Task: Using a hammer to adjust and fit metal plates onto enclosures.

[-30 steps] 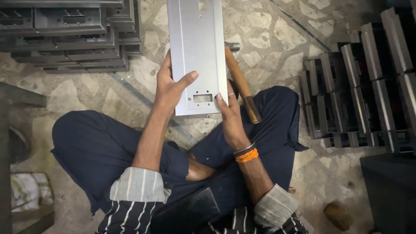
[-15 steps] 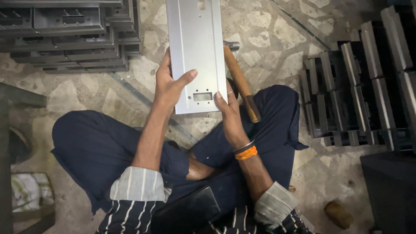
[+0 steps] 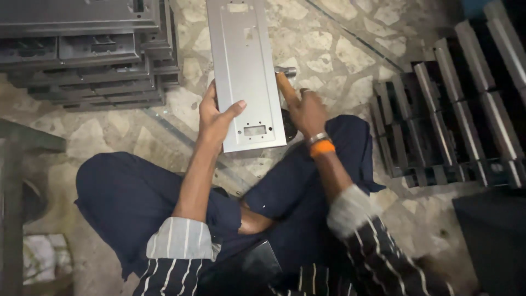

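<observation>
- The left hand [image 3: 215,118] has its fingers curled behind the left edge of a long grey metal panel [image 3: 244,71], with the thumb laid flat across the panel's face near its lower end; the grip is closed on the sheet.
- The right hand [image 3: 307,112] has its fingers wrapped round the wooden handle of a hammer [image 3: 286,87], whose metal head shows just beside the right edge of the panel. The hand is slightly blurred.
- The panel lies lengthwise away from the person, its near end over the crossed legs and its far end running out of the top of the view. It has a small rectangular cut-out near the lower end and a few small holes.
- An orange band [image 3: 322,147] and a darker bangle sit on the right wrist.
- Both forearms come out of rolled sleeves of a dark shirt with white stripes; the person sits cross-legged in dark blue trousers [image 3: 131,203] on a stone floor [image 3: 350,55] of pale irregular pieces.
- To the upper left, well apart from the hands, a stack of flat dark metal trays [image 3: 82,49] rests on the floor.
- To the right, a row of dark metal parts [image 3: 455,120] stands on edge, side by side, near the right knee.
</observation>
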